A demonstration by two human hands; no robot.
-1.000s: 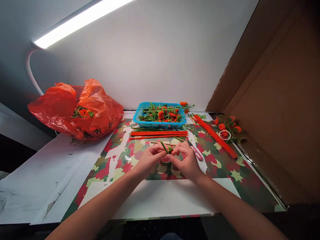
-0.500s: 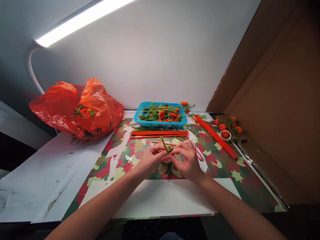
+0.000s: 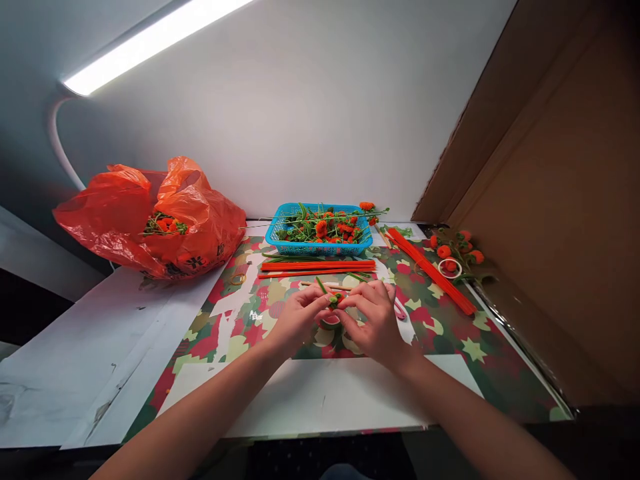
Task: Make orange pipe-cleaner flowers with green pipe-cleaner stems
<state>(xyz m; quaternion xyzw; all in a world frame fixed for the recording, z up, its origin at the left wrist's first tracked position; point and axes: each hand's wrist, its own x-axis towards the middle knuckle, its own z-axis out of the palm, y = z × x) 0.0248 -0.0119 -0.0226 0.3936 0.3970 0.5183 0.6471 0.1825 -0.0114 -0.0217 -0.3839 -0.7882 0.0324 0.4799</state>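
Over the middle of the patterned mat, my left hand (image 3: pixel 296 321) and my right hand (image 3: pixel 373 321) meet fingertip to fingertip. Between them they pinch a small green and orange piece (image 3: pixel 335 301), with a green stem sticking up at its left. Both hands have closed fingers on this piece. Just beyond the hands lie a thin wooden stick (image 3: pixel 313 285) and a bundle of orange-red strips (image 3: pixel 320 266). Part of a pink tool (image 3: pixel 400 310) shows beside my right hand. A round item (image 3: pixel 330 323) beneath the fingers is partly hidden.
A blue basket (image 3: pixel 320 249) of orange flowers and green stems stands at the back. An orange plastic bag (image 3: pixel 200 220) sits at left. More orange-red strips (image 3: pixel 435 273) lie at right, beside flowers (image 3: pixel 443 251) and a white ring (image 3: pixel 450 269). Cardboard (image 3: pixel 550 200) walls the right side.
The green stem has tilted left and shows less above my fingers. Some orange now shows on the held piece. Both hands stay in nearly the same place; the view has shifted slightly.
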